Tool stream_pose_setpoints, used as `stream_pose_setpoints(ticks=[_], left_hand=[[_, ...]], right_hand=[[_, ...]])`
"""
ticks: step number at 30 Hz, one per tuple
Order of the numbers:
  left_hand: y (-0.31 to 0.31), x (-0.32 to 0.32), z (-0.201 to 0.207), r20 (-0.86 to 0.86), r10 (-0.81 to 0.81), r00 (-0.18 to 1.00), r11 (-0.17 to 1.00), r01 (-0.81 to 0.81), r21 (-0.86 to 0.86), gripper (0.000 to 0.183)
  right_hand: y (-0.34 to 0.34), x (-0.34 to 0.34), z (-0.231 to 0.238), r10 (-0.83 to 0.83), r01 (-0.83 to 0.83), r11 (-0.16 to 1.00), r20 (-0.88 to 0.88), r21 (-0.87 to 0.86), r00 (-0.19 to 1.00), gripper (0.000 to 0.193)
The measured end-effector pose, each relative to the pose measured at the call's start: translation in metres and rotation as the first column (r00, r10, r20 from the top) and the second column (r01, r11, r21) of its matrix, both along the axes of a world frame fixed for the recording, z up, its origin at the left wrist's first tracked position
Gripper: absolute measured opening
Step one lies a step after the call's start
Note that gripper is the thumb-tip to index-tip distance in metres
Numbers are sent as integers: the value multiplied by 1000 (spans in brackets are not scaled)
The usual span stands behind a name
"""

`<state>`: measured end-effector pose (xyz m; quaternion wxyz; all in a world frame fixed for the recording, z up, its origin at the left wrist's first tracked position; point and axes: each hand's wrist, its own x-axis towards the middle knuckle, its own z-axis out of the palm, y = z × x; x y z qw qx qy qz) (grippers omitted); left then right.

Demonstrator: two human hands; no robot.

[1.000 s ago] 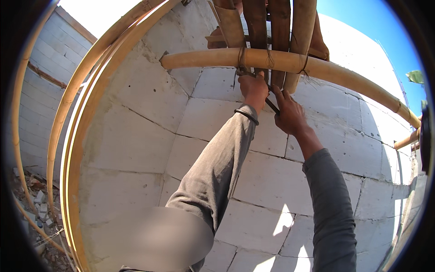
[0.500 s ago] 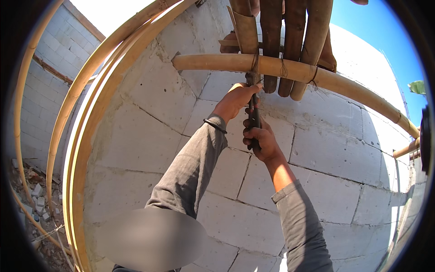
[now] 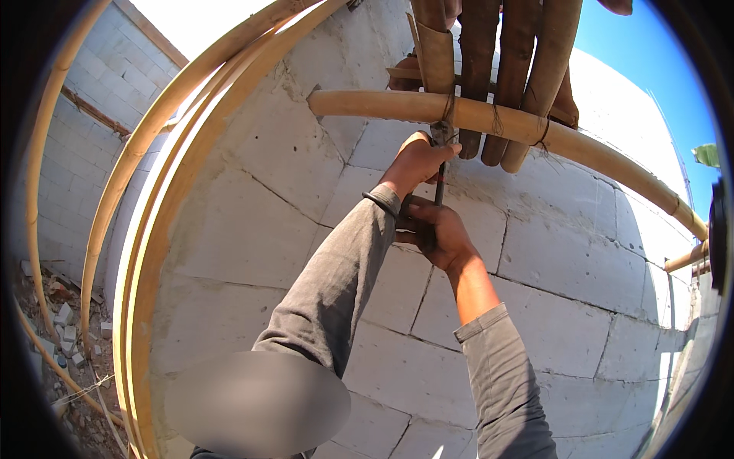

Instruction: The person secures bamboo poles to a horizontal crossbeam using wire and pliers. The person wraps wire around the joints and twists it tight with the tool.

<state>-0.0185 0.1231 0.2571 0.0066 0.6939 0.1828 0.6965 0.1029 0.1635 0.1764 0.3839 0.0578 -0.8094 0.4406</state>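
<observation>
Both my arms reach up to where a pale bamboo pole (image 3: 382, 105) crosses an upright bamboo piece (image 3: 437, 69). Dark wire binds the crossing. My left hand (image 3: 413, 162) is closed just under it, thumb upward; what its fingers pinch is hidden. Lower down, my right hand (image 3: 445, 233) grips the dark handles of a pliers-like tool (image 3: 440, 191), whose head is hidden near my left hand. Beside the upright hang several darker bamboo lengths (image 3: 478, 61), and a wire tie (image 3: 543, 136) wraps the cross pole to their right.
A pale block wall (image 3: 229, 229) fills the space behind my hands. Long bamboo poles (image 3: 141, 252) stand along the left, with rubble (image 3: 65, 329) beyond them. Another pole end (image 3: 684, 254) juts in at right. A blurred oval (image 3: 260, 402) covers the lower left.
The view has shifted, so the poles and hands appear slightly farther right. My right hand's fingers have spread from a tight grip, and the tool's handles look wider apart.
</observation>
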Motion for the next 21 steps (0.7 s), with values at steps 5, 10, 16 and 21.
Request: stream_pose_setpoints(ticks=[5,10,16,21], left_hand=[[-5,3,0,62,-216,974,974,219,-57,47],[-4,3,6,80,-306,949,942,313,-116,42],[-2,20,7,149,-332,931,931,349,-109,33],[16,31,13,171,-317,933,941,331,-64,30]], right_hand=[[-15,9,0,-274,292,949,-142,123,951,52],[-57,-7,-36,-716,871,-245,-685,425,132,99],[-56,-36,-16,-629,649,-698,-694,303,-352,97],[-31,-17,7,-637,677,-660,-720,324,-276,95]])
